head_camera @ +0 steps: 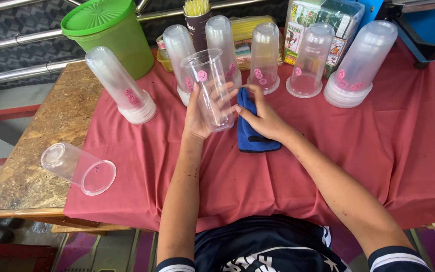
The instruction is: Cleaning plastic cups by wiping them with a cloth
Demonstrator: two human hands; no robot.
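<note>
At lower left, a clear plastic cup (79,168) lies on its side. At centre, the left hand (200,116) grips an upright clear plastic cup with pink stickers (210,88). Just right, the right hand (263,118) pinches a folded blue cloth (251,132) on the red tablecloth (378,151).

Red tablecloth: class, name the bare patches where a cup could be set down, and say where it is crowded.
Bare red tablecloth lies right of the blue folded cloth, below the upturned clear plastic cup stacks. Another patch lies between the left hand and the lying clear cup. The back edge, around the green lidded tub, is crowded.
</note>
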